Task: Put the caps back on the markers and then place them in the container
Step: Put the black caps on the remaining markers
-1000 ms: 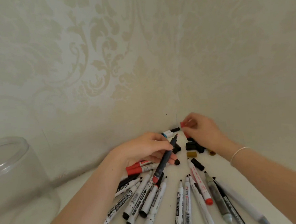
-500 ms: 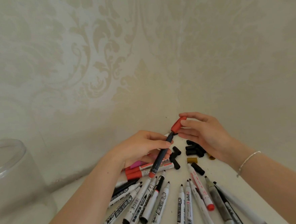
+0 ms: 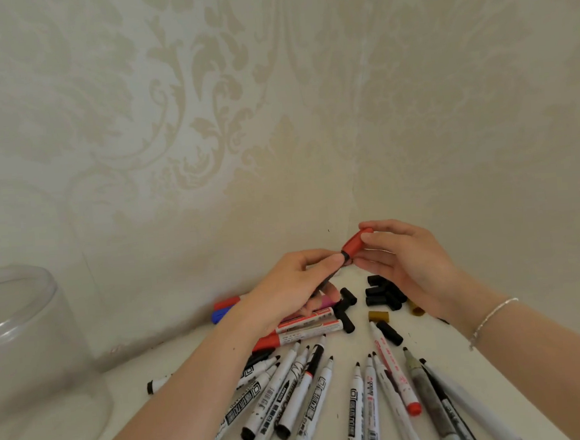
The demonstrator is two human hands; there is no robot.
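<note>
Head camera, looking down into a corner: a person's left hand (image 3: 296,284) grips a dark marker (image 3: 332,274) by its barrel, fingers curled round it, while the right hand (image 3: 401,263) pinches a red cap (image 3: 357,242) between thumb and fingertips at the marker's tip. Whether the cap is fully seated cannot be told. The marker looks light, stiff and smooth-sided, likely to roll if set down loosely; the barrel's middle seems the sound place to hold it, with the push coming from the cap's closed end. The cap is small and hard and would probably slip from a loose pinch.

Below the hands, many uncapped markers (image 3: 304,390) lie fanned on a white tabletop (image 3: 437,340), tips pointing away from the person. A cluster of black caps (image 3: 383,294) sits near the right wrist, with a brown cap (image 3: 378,315) just beside it. Capped red and blue markers (image 3: 224,308) lie against the wall. A clear plastic container (image 3: 31,368) stands well apart at the left edge, its mouth open. Cream damask wallpaper (image 3: 206,122) covers both walls meeting behind the table.
</note>
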